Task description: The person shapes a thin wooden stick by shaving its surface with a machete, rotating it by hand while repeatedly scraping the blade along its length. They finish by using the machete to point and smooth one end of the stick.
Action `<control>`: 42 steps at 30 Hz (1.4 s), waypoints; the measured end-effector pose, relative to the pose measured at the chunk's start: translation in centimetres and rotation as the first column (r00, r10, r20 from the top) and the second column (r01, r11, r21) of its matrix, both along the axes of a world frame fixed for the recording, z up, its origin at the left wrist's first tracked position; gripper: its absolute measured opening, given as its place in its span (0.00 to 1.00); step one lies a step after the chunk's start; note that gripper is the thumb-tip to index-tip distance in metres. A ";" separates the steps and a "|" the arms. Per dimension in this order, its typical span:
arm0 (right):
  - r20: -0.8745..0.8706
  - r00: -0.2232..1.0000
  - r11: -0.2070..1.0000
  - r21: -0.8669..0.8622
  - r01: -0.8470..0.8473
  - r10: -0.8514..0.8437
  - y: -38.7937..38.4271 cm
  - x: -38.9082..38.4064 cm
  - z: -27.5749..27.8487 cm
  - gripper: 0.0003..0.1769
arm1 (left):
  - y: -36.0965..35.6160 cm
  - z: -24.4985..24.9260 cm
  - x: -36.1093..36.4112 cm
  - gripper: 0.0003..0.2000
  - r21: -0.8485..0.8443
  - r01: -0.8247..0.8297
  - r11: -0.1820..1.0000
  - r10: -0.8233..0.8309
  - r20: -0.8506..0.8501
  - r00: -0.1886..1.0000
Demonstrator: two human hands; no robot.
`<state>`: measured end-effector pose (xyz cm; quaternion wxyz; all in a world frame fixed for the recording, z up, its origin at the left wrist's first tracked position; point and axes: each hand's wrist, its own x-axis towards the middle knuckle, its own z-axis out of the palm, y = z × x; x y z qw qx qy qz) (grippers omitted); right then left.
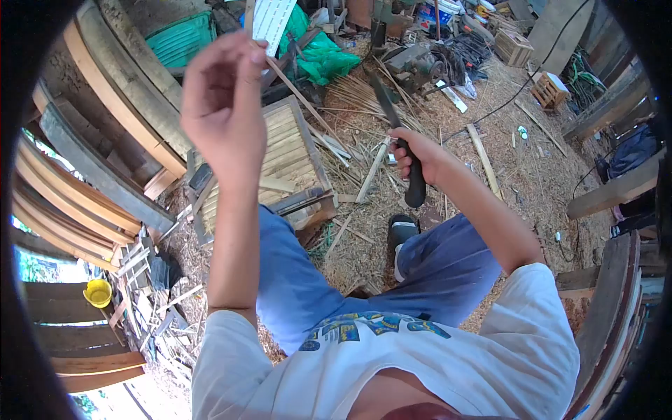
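1. My right hand (421, 158) is closed firmly round the black handle of a long, dark-bladed knife (385, 103); the blade points forward, clear of my legs.
2. My left hand (227, 112) is raised, thumb and forefinger nearly together beside a thin, pale wooden strip (297, 92); whether they pinch it, I cannot tell.
3. Clearance: hands well apart. Below and between them lies a framed, slatted wooden panel (280, 157), its near corner close to my left knee.
4. Containers: a yellow, rounded plastic vessel (98, 293) at far left, contents not discernible; two pale slatted wooden crates (549, 92) at upper right; a white-and-blue bucket (439, 12) at the top, contents unclear.
5. Surface: brown floor (532, 171) strewn with shavings and offcuts; long timber planks (122, 87) line the left side.
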<state>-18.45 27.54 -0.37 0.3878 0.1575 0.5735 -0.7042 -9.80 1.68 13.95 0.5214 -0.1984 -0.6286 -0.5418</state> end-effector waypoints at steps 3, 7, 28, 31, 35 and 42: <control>-0.176 0.984 0.999 -0.032 -0.016 0.010 -0.1 2.4 3.2 0.17 | -1.2 3.7 2.1 0.10 -0.064 -0.026 0.998 0.021 -0.076 0.997; -0.399 0.917 0.999 -0.042 -0.024 0.005 -0.4 7.1 7.2 0.18 | -2.1 5.2 4.2 0.10 -0.151 -0.079 0.985 0.063 -0.111 0.992; -0.465 0.883 0.988 -0.093 -0.126 0.069 -1.4 23.1 7.9 0.19 | -0.1 3.2 10.7 0.11 -0.170 0.004 0.985 -0.007 -0.016 1.000; -0.497 0.861 0.984 -0.070 -0.163 0.107 -0.6 22.8 8.1 0.18 | 0.4 4.0 11.7 0.11 -0.164 -0.012 0.986 0.004 -0.047 0.999; -0.500 0.860 0.986 -0.072 -0.152 0.096 -0.2 22.4 8.5 0.18 | 0.6 4.8 11.0 0.10 -0.144 -0.024 0.989 0.010 -0.096 0.995; -0.482 0.873 0.981 -0.126 -0.149 0.071 -1.1 20.5 8.4 0.20 | 0.4 4.2 9.5 0.10 -0.148 -0.042 0.988 0.040 -0.015 0.999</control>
